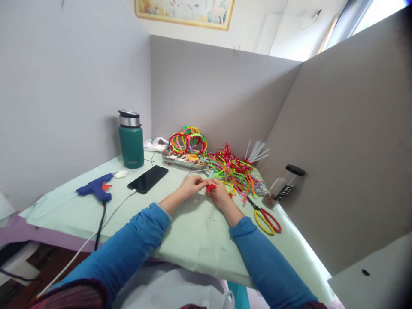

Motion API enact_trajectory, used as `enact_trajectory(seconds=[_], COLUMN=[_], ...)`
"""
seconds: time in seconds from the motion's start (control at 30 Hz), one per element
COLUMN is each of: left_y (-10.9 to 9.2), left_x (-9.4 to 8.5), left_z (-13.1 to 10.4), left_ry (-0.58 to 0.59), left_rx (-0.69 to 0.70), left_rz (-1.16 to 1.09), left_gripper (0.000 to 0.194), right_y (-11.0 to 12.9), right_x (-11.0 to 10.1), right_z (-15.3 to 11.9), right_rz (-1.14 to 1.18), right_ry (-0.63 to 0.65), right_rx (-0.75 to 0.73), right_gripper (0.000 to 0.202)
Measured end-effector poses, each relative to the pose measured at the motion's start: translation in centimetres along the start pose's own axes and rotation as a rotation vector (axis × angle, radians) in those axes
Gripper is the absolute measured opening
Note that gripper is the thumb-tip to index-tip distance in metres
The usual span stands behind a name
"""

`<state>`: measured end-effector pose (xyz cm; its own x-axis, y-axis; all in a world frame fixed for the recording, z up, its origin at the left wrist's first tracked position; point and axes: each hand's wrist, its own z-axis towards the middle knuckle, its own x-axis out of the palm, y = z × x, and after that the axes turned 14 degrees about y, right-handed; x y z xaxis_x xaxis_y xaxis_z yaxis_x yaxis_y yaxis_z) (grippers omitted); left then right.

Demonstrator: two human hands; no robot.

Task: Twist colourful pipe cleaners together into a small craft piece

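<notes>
Over the middle of the table, my left hand [192, 186] and my right hand [220, 194] meet at the fingertips. Between them is a small red curled pipe cleaner [210, 188], held in my right hand. My left thumb and finger pinch at its left side; what exactly they grip is too small to make out. Just beyond my hands lies a tangled heap of colourful pipe cleaners [236, 171]. Scissors [267, 219] with one yellow and one red handle rest to the right of my right wrist.
A metal tray [183, 163] holds small pieces, with pipe cleaner rings [188, 142] piled on it. To the left are a green bottle [131, 146], a phone [148, 178] on a white cable and a blue glue gun [96, 187]. A clear black-lidded container [286, 184] stands right. Grey partitions surround the table.
</notes>
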<state>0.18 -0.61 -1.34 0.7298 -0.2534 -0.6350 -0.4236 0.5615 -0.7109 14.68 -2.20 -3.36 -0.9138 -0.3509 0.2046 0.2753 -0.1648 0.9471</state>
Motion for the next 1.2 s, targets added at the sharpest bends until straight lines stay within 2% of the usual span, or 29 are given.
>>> enact_trajectory(seconds=[0.83,1.03,1.2], left_y=[0.58,0.08,-0.16], left_x=[0.33,0.12,-0.01], left_z=[-0.12,-0.4,-0.5], left_ry=[-0.016,-0.028,-0.05], left_rx=[0.049,0.108,0.107], left_rz=[0.129,0.17,0.161], left_gripper=[0.018,0.021,0.023], right_y=[0.63,0.47,0.39], right_x=[0.63,0.53,0.45], right_z=[-0.31,-0.27,-0.28], right_rz=[0.033,0.012,-0.047], right_ry=[-0.014,-0.017,0.004], right_rx=[0.017,0.004,-0.008], right_gripper=[0.036,0.036,0.034])
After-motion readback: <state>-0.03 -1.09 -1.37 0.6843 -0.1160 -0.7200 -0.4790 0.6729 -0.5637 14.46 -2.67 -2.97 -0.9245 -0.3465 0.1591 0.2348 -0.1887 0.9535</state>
